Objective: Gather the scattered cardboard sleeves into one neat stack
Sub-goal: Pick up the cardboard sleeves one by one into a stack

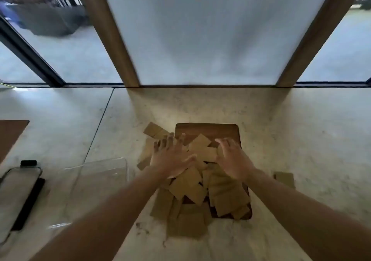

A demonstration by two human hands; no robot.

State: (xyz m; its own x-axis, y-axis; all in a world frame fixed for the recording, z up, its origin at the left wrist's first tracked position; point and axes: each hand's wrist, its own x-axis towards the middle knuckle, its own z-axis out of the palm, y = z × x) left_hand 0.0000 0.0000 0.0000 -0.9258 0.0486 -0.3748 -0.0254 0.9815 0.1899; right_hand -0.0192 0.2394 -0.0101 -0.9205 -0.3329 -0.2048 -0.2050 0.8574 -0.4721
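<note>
Both hands, left (170, 158) and right (233, 160), spread flat on scattered cardboard sleeves (192, 186).

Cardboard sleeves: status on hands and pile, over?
Left hand and right hand open, fingers spread over the pile. Cardboard sleeves scattered across the wooden board, no stack. One sleeve stray at right.

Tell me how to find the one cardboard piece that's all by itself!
Start at the brown wooden board in the middle of the pale stone counter, where most sleeves are heaped. Look right, past the right hand and forearm. One lone sleeve lies flat on bare counter, apart from the pile.
</note>
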